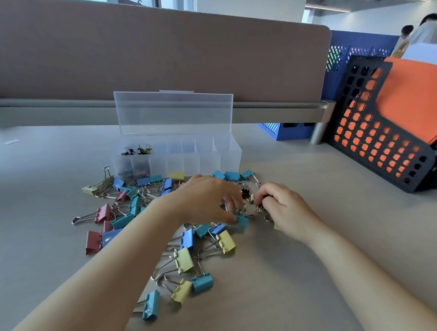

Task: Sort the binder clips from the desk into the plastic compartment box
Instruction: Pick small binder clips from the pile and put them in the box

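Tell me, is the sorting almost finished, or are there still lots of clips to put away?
Only just started. A few small dark clips sit in the left compartments of the plastic box; the other compartments look empty. Both hands are down in the pile now: the left hand touches a teal clip, and the right hand pinches something small. Most coloured clips still lie on the desk.
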The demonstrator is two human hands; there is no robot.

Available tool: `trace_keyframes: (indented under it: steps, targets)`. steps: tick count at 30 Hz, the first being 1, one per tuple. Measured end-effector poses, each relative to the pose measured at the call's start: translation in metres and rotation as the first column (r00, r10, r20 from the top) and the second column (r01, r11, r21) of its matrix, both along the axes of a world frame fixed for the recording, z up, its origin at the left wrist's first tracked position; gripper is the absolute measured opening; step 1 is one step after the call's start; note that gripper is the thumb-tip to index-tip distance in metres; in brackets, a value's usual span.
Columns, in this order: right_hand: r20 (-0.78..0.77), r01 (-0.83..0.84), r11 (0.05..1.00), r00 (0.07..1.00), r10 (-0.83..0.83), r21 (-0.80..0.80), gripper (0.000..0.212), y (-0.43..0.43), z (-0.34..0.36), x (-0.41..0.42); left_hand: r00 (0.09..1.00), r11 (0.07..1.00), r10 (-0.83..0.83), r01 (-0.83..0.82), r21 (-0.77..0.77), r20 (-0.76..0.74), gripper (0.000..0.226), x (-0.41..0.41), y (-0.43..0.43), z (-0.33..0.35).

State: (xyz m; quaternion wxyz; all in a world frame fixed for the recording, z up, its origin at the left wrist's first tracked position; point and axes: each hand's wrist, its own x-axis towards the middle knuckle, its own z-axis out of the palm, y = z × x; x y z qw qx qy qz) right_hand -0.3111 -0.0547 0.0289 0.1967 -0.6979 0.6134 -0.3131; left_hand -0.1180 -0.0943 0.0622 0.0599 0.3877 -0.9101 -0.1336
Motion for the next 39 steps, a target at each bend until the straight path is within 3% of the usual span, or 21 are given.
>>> trace_keyframes:
  steps: [3,4,9,15,18,21,26,30,32,34,35,37,39]
  targets:
    - [-0.136,-0.015,0.999,0.991,0.011,-0.030,0.002,0.001,-0.001,-0.003,0.988,0.995,0.058,-0.045,0.092,-0.145,0.024,0.011,-0.007,0.005]
    - [-0.188,-0.034,0.998,0.982,0.024,-0.049,0.005,0.001,-0.002,-0.003,0.983,0.993,0.076,-0.059,0.103,-0.169,0.024,0.015,-0.009,0.007]
    - [-0.336,-0.099,0.991,0.940,0.062,-0.094,0.029,-0.003,-0.007,0.003,0.990,0.990,0.138,-0.137,0.021,-0.014,0.030,0.021,-0.013,0.007]
    - [-0.321,-0.134,0.981,0.944,0.083,-0.139,0.015,-0.004,-0.009,0.005,0.986,0.963,0.160,-0.144,-0.229,0.055,0.031,0.001,-0.005,0.006]
    - [-0.186,-0.084,0.992,0.980,0.065,-0.095,0.010,-0.002,-0.005,0.002,0.984,0.944,0.154,-0.119,-0.308,0.093,0.029,-0.015,0.002,-0.004]
    - [0.159,0.043,0.998,0.987,-0.036,-0.038,0.012,-0.004,0.003,-0.007,0.974,0.921,0.202,-0.153,-0.357,0.102,0.034,-0.026,0.003,-0.014]
    - [0.601,0.210,0.970,0.762,-0.242,0.123,0.022,-0.012,0.008,-0.026,0.976,0.929,0.199,-0.161,-0.334,0.083,0.029,-0.030,0.002,-0.022]
    - [0.874,0.097,0.954,0.382,-0.300,0.285,0.025,-0.016,0.008,-0.033,0.983,0.941,0.162,-0.125,-0.314,0.092,0.031,-0.028,0.001,-0.022]
    - [0.898,0.063,0.941,0.284,-0.337,0.333,0.025,-0.016,0.009,-0.036,0.984,0.945,0.151,-0.116,-0.305,0.093,0.032,-0.027,0.001,-0.022]
    - [0.886,0.044,0.938,0.317,-0.338,0.343,0.024,-0.015,0.009,-0.037,0.986,0.948,0.148,-0.117,-0.297,0.083,0.032,-0.028,0.001,-0.022]
    - [0.852,0.062,0.940,0.406,-0.331,0.336,0.020,-0.014,0.010,-0.037,0.986,0.949,0.148,-0.119,-0.294,0.082,0.032,-0.028,0.001,-0.021]
    - [0.618,0.165,0.953,0.730,-0.291,0.255,0.011,-0.012,0.008,-0.036,0.986,0.950,0.142,-0.112,-0.291,0.085,0.031,-0.030,0.001,-0.021]
    - [0.311,0.188,0.975,0.925,-0.217,0.122,0.005,-0.013,0.003,-0.033,0.988,0.955,0.125,-0.097,-0.280,0.086,0.031,-0.031,0.002,-0.022]
